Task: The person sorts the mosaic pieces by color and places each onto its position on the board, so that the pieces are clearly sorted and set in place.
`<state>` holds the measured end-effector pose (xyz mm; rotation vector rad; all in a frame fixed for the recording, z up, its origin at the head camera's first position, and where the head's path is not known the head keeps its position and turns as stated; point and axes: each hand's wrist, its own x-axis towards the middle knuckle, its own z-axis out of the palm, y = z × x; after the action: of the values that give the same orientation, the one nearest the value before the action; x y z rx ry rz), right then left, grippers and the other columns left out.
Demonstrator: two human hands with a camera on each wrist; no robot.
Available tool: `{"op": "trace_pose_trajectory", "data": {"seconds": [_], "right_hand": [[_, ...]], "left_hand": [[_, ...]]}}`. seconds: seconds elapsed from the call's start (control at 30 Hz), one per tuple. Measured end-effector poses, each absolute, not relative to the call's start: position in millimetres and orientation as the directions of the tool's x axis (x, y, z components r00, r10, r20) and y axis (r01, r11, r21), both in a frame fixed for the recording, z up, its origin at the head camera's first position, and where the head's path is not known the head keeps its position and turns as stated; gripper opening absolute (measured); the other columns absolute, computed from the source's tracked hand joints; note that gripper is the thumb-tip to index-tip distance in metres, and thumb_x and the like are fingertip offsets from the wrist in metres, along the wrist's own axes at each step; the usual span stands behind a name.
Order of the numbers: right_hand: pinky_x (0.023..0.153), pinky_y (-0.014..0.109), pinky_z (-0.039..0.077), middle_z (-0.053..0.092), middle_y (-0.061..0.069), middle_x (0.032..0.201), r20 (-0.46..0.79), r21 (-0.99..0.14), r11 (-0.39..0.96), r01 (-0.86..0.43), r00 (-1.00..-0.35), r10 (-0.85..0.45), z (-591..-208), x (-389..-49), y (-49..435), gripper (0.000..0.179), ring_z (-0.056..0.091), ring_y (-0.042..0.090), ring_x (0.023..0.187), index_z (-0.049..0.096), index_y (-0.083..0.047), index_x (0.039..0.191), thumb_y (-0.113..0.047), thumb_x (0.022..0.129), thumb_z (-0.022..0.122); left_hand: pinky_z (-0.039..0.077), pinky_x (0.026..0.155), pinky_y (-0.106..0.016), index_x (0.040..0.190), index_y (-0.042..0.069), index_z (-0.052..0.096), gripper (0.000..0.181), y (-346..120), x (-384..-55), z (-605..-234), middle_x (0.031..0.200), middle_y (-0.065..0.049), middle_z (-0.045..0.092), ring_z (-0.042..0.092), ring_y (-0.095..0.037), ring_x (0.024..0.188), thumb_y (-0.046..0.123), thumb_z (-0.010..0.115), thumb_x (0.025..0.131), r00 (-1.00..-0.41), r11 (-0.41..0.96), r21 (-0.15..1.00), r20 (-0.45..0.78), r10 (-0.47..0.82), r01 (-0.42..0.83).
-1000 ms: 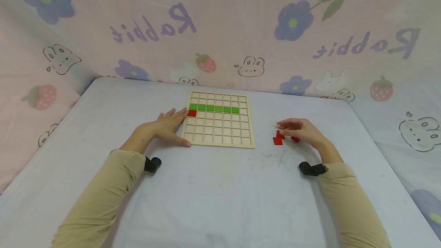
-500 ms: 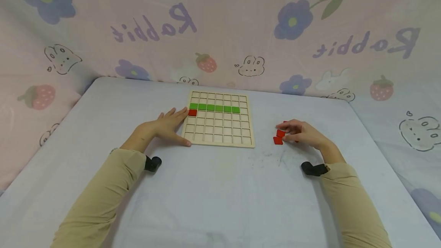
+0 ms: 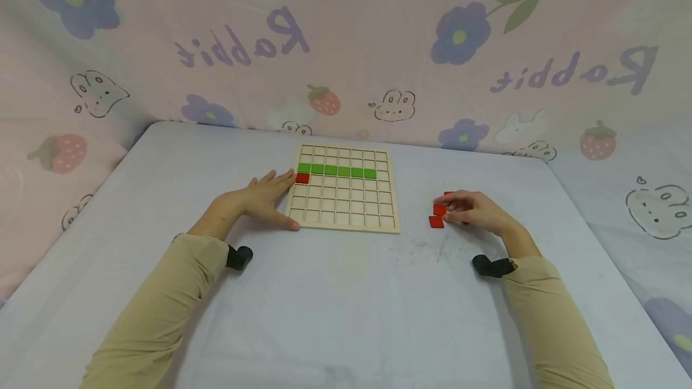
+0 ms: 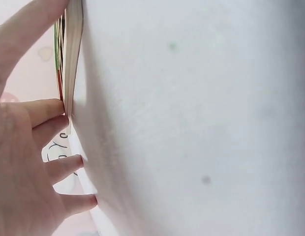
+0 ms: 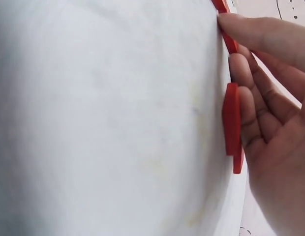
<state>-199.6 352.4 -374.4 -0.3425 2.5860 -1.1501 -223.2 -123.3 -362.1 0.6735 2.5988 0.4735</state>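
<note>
My left hand (image 3: 259,199) lies with spread fingers along the left edge of a wooden grid board (image 3: 343,226); in the left wrist view its fingertips (image 4: 56,105) touch the board's side. The board bears a row of green square tiles (image 3: 343,170) and one red tile (image 3: 303,178) below that row's left end. My right hand (image 3: 476,210) is low over the table among loose red tiles. Its thumb and curled finger are at the edges of one red square tile (image 3: 440,209), seemingly pinching it. Another red tile (image 3: 436,222) lies just in front; others are partly hidden by the hand.
The white-covered table (image 3: 346,305) extends around the board. A patterned cloth (image 3: 351,47) hangs behind it and at the sides. Each wrist wears a black camera, such as the right one (image 3: 491,266).
My right hand has shifted slightly to the right and its thumb has come to a red tile's right side. A red tile behind the fingers has come into view. The left hand stays put.
</note>
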Motion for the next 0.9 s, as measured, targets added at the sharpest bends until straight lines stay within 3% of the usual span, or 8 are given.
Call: {"op": "trace_pose_trajectory", "data": {"seconds": [0.27,0.53,0.77,0.9], "right_hand": [[0.056,0.023,0.045,0.058,0.002,0.091,-0.126,-0.724,0.675,-0.139,-0.936,-0.328,-373,-199,348,0.036,0.052,0.01,0.075,0.065,-0.003,0.12,-0.014,0.086,0.07],[0.052,0.022,0.041,0.058,0.005,0.088,-0.136,-0.728,0.675,-0.118,-0.941,-0.311,-371,-199,344,0.037,0.049,0.007,0.066,0.064,-0.001,0.121,-0.012,0.086,0.07],[0.055,0.022,0.043,0.061,0.01,0.096,-0.169,-0.701,0.709,-0.077,-0.948,-0.269,-371,-200,343,0.042,0.053,0.009,0.077,0.062,-0.003,0.124,-0.02,0.087,0.071],[0.065,0.021,0.047,0.063,0.011,0.102,-0.176,-0.695,0.716,-0.055,-0.954,-0.244,-371,-201,342,0.045,0.056,0.013,0.085,0.062,-0.008,0.126,-0.027,0.087,0.072]], "left_hand": [[0.003,0.112,-0.069,0.153,0.003,0.012,0.114,-122,-224,-361,0.162,-0.013,0.005,-0.001,-0.043,0.146,0.055,0.075,0.074,-0.799,0.822,0.412,-0.288,0.528,0.394],[0.003,0.112,-0.069,0.153,0.003,0.013,0.113,-122,-224,-361,0.162,-0.013,0.006,-0.001,-0.044,0.146,0.055,0.075,0.074,-0.803,0.823,0.409,-0.283,0.525,0.394],[0.003,0.111,-0.07,0.153,0.001,0.013,0.113,-123,-223,-361,0.161,-0.015,0.005,-0.002,-0.045,0.146,0.055,0.074,0.074,-0.799,0.819,0.415,-0.284,0.53,0.396],[0.002,0.112,-0.069,0.153,0.002,0.013,0.113,-122,-223,-360,0.162,-0.014,0.005,-0.002,-0.044,0.146,0.055,0.074,0.075,-0.801,0.821,0.416,-0.287,0.526,0.39]]}}
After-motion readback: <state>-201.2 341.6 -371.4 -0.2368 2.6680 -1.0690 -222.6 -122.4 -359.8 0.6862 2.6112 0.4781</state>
